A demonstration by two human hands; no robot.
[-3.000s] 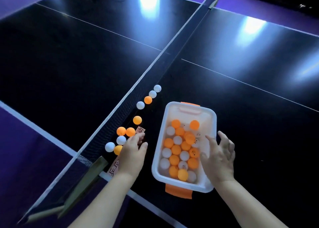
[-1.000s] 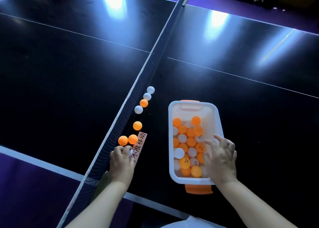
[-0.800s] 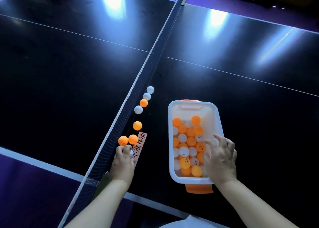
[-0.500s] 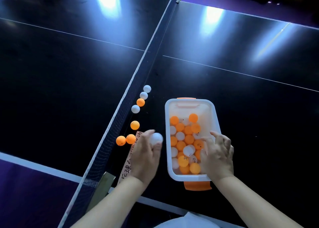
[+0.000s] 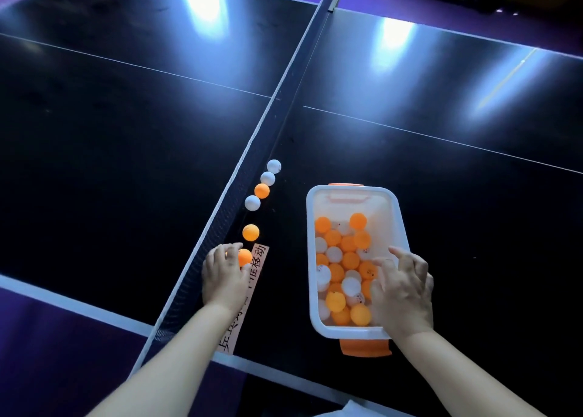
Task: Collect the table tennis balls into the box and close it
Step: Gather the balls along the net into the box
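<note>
A white plastic box [image 5: 398, 214] with orange clips stands open on the dark table, holding several orange and white balls. My right hand [image 5: 402, 290] rests on its right rim with fingers spread. My left hand [image 5: 222, 274] lies by the net, its fingers curled over an orange ball [image 5: 245, 256], with a second orange one partly hidden beneath them. Loose balls line the net beyond: an orange ball [image 5: 250, 232], a white ball [image 5: 252, 202], an orange ball [image 5: 262, 191] and two white balls [image 5: 270, 173]. No lid is in view.
The net [image 5: 252, 151] runs diagonally from the near left to the far end. A pink paper strip with printed characters [image 5: 252, 278] lies under my left hand. The table's near edge [image 5: 94, 306] has a white border, with purple floor beyond it.
My left hand carried a white ball across to the box, and now it is back by the net, over the two orange balls. My right hand stayed on the box rim.
</note>
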